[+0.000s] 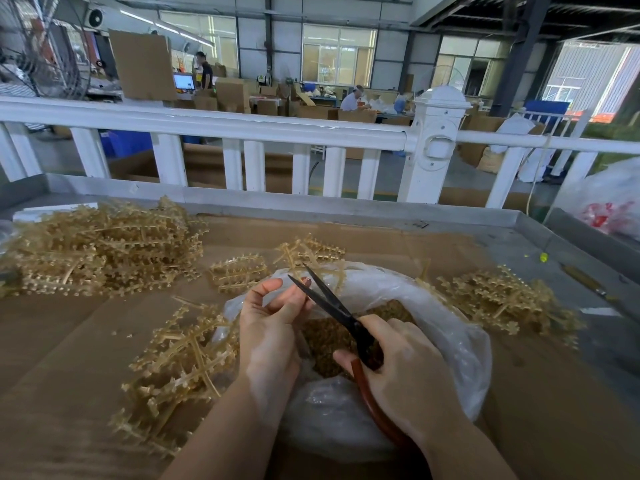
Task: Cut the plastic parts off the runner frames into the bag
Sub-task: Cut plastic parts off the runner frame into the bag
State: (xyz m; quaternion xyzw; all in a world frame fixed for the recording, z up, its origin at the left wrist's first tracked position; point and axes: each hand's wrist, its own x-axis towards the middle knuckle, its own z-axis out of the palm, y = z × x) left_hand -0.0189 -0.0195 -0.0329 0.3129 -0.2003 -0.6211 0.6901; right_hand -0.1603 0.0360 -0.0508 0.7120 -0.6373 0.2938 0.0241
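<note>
Over the mouth of a clear plastic bag (446,327), near centre on the desk: black scissors (332,308), blades parted, long axis running from near right to far left, tips pointing up and away toward the far left. Red-brown handles (372,403) wrapped by the right hand (408,379), fingers curled tight round them. Just left of the blades, the left hand (273,327), thumb and fingers pinched together close to the blade edges; what sits between them too small to tell. Inside the bag, a brown heap of cut plastic parts (329,337).

Touching the left rim of the bag, a loose pile of tan runner frames (180,362), ribs fanning toward the near left. Beyond the bag, two smaller frames (239,271) lying flat, long axes roughly left to right. Far left, a big stack of frames (104,244). Right of the bag, another tangled pile (502,299).

Under everything, flattened brown cardboard (69,375) spread over the grey desk (540,244). Along the far edge, a white railing (207,123); behind it, a workshop with cardboard boxes and two people at work, well apart from the desk.
</note>
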